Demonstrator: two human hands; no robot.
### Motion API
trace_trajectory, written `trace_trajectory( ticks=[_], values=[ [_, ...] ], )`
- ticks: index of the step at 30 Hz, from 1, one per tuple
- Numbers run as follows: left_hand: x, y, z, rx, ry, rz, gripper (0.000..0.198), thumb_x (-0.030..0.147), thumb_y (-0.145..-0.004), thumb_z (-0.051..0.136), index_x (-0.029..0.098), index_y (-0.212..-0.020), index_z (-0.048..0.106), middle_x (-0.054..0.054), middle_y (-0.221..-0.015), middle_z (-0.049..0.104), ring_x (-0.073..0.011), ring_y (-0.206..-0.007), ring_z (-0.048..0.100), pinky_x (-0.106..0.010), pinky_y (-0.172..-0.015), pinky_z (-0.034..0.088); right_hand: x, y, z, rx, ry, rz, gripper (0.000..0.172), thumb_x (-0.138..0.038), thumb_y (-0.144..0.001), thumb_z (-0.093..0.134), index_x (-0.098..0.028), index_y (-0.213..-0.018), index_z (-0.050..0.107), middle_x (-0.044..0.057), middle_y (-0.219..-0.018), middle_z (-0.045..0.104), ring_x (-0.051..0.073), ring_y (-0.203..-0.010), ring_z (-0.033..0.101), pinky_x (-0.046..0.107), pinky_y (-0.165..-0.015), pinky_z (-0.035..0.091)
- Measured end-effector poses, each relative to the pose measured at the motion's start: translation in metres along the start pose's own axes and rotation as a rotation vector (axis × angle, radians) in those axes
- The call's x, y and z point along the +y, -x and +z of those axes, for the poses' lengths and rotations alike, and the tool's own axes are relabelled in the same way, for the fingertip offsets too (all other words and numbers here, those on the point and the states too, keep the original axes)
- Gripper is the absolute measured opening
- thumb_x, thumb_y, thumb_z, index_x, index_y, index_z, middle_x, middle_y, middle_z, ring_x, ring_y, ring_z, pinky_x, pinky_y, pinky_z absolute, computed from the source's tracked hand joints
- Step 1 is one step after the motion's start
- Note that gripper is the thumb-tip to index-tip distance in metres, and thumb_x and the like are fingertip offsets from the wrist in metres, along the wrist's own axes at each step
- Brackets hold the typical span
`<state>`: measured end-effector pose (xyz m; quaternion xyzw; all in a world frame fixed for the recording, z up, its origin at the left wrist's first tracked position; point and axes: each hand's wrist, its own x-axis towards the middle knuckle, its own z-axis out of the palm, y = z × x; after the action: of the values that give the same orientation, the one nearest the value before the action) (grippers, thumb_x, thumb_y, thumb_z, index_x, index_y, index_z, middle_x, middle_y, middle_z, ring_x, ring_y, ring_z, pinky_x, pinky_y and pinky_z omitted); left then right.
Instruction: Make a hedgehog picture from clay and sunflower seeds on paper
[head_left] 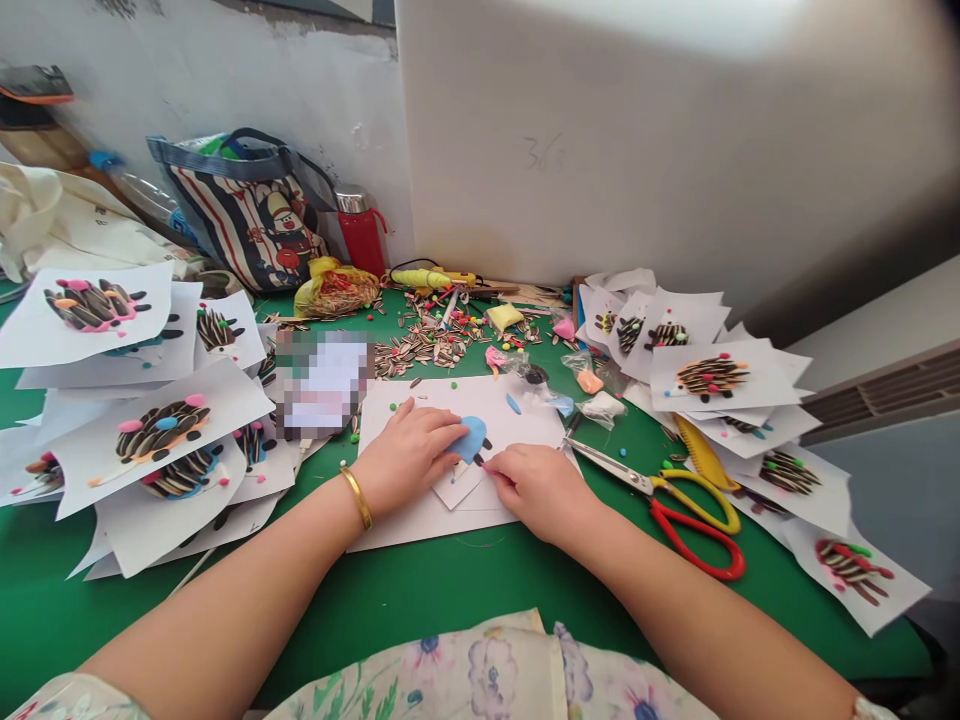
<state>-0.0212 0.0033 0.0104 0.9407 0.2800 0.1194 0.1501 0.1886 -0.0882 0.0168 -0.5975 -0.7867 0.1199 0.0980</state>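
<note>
A flat blue clay shape (472, 440) with small black clay pieces (486, 444) along its edge lies on a small white card (459, 492). Underneath is a larger white sheet (390, 525). My left hand (409, 455), with a gold bangle at the wrist, lies with fingers stretched out, their tips at the blue clay and steadying the card. At the card's right side, the thumb and forefinger of my right hand (544, 490) are pinched together beside a black piece. What sits between those fingertips is too small to make out.
Scissors (660, 490) lie to the right. Seed-decorated cards are stacked left (161, 430) and right (712, 375). Sunflower seeds (427, 345), clay packets (504, 317), a blurred phone-like rectangle (326, 385), a striped bag (240, 210) and a red flask (361, 235) stand behind.
</note>
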Motion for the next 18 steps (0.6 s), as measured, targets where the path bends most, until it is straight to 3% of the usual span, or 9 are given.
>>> trace_trajectory(
  ticks=[6,18],
  values=[
    [0.0006,0.0005,-0.0007,-0.001,-0.006,-0.003,0.036,0.028,-0.093,0.052,0.025,-0.129,0.057,-0.010,-0.130,0.061,-0.0269,-0.122,0.054,-0.060,-0.114,0.025,0.0017,0.0024,-0.0050,0.048,-0.035,0.017,0.023,-0.012,-0.087,0.055,-0.020,-0.099,0.073,0.004,-0.093,0.075,0.019,-0.088,0.069,0.028,-0.079,0.048],
    [0.0012,-0.0002,-0.0010,-0.008,0.000,-0.013,0.036,0.029,-0.093,0.052,0.027,-0.128,0.058,-0.009,-0.130,0.061,-0.0273,-0.122,0.054,-0.061,-0.114,0.024,0.0019,-0.0005,-0.0005,0.006,0.036,-0.011,0.021,-0.013,-0.087,0.054,-0.020,-0.092,0.073,0.005,-0.086,0.074,0.018,-0.083,0.067,0.028,-0.076,0.047]
  ],
)
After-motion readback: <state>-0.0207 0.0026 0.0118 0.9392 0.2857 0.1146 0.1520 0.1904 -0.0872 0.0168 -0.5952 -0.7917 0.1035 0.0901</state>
